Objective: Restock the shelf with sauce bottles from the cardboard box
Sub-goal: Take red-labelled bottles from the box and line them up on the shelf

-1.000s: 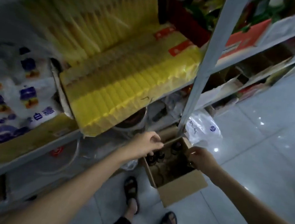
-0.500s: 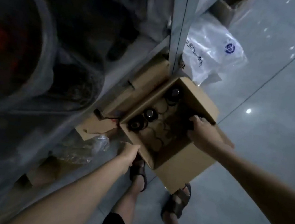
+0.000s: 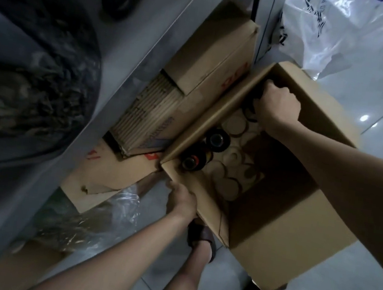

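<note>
bottles (image 3: 215, 139) in box (image 3: 282, 243), along its left wall | cartons (image 3: 210, 56) left of box | bag (image 3: 349, 31) behind box

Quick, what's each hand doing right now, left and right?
Left hand: grips the near wall of the cardboard box.
Right hand: inside the box, closed round a dark sauce bottle, which is mostly hidden.

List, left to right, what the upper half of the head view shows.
Dark bagged goods → closed carton under the shelf → right hand gripping a sauce bottle in the cardboard box → white plastic bag.
</note>
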The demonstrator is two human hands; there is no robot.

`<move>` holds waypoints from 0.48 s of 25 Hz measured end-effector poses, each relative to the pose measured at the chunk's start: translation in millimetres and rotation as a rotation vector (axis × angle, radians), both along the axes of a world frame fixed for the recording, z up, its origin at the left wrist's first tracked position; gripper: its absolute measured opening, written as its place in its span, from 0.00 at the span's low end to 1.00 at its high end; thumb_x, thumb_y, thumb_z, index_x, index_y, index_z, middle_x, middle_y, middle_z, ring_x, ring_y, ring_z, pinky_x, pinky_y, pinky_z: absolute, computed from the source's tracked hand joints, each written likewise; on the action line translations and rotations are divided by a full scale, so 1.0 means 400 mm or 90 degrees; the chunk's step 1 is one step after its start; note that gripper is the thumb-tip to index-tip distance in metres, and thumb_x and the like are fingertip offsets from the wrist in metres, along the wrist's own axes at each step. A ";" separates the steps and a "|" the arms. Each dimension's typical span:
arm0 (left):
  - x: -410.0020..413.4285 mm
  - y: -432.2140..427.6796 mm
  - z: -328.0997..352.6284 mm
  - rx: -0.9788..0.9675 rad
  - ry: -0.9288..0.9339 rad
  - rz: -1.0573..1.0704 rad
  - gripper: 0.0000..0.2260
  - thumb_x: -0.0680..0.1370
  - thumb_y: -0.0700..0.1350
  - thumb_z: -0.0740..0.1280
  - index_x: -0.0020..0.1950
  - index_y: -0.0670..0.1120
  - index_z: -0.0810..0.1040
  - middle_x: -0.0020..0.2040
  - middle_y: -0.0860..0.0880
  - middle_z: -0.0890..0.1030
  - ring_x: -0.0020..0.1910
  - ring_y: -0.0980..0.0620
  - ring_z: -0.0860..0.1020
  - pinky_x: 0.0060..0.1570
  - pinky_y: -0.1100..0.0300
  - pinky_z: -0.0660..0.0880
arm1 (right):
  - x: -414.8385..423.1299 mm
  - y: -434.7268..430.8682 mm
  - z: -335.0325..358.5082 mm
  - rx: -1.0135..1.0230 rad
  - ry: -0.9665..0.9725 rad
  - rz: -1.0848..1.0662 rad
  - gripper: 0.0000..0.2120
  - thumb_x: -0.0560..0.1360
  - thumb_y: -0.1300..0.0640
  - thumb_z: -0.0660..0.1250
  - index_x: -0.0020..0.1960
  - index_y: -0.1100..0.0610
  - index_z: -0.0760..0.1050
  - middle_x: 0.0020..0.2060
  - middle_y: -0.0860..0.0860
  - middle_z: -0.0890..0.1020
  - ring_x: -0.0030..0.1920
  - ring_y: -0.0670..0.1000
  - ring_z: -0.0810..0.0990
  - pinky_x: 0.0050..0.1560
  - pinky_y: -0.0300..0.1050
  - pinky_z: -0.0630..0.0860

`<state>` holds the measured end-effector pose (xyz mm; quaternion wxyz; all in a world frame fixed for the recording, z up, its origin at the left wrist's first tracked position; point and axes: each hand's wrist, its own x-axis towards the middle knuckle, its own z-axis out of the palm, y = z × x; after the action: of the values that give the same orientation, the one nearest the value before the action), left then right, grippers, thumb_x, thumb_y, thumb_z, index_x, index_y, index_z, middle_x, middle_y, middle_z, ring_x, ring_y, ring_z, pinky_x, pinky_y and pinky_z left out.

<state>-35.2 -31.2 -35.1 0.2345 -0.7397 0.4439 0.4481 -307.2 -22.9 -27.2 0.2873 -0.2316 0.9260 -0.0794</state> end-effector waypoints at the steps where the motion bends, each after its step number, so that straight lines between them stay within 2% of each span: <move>1: 0.001 -0.002 -0.003 0.003 -0.006 0.004 0.24 0.81 0.40 0.57 0.75 0.44 0.53 0.67 0.38 0.73 0.61 0.35 0.76 0.59 0.41 0.77 | 0.003 0.005 -0.003 -0.007 0.009 0.005 0.13 0.80 0.60 0.58 0.63 0.59 0.71 0.53 0.64 0.81 0.54 0.67 0.80 0.44 0.53 0.69; 4: 0.000 -0.001 0.011 0.024 -0.001 0.039 0.24 0.83 0.41 0.56 0.77 0.43 0.53 0.69 0.39 0.73 0.63 0.37 0.76 0.63 0.42 0.75 | 0.031 0.067 0.017 -0.050 -0.006 -0.019 0.11 0.80 0.58 0.60 0.61 0.59 0.70 0.51 0.65 0.81 0.52 0.68 0.79 0.45 0.54 0.70; 6: 0.000 -0.005 0.029 0.047 0.001 0.021 0.26 0.82 0.43 0.58 0.77 0.42 0.53 0.67 0.39 0.74 0.62 0.37 0.77 0.62 0.43 0.76 | 0.048 0.120 0.063 -0.110 -0.020 -0.057 0.10 0.79 0.54 0.62 0.58 0.56 0.71 0.47 0.60 0.82 0.47 0.65 0.79 0.44 0.54 0.73; 8: -0.006 -0.007 0.070 0.060 -0.001 0.010 0.31 0.80 0.43 0.59 0.79 0.44 0.47 0.66 0.40 0.75 0.61 0.37 0.78 0.61 0.45 0.76 | 0.041 0.162 0.148 -0.159 -0.010 -0.076 0.09 0.78 0.52 0.64 0.56 0.54 0.73 0.42 0.54 0.80 0.42 0.59 0.77 0.42 0.51 0.72; 10: -0.030 0.009 0.161 0.011 0.004 0.017 0.30 0.80 0.43 0.60 0.79 0.44 0.50 0.66 0.40 0.75 0.62 0.38 0.77 0.61 0.48 0.74 | 0.025 0.183 0.268 -0.204 0.006 -0.067 0.08 0.77 0.50 0.65 0.53 0.52 0.76 0.40 0.50 0.78 0.40 0.55 0.75 0.42 0.49 0.72; 12: -0.067 0.030 0.294 -0.103 0.046 -0.080 0.26 0.79 0.42 0.65 0.75 0.43 0.58 0.68 0.41 0.74 0.62 0.40 0.76 0.57 0.51 0.73 | 0.019 0.199 0.414 -0.239 0.011 -0.044 0.05 0.74 0.50 0.68 0.48 0.50 0.77 0.37 0.48 0.77 0.38 0.53 0.74 0.38 0.46 0.67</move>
<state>-61.8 -19.3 82.3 0.1859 -0.7102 0.5322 0.4216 -299.5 56.9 138.2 0.2286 -0.2495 0.9049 -0.2584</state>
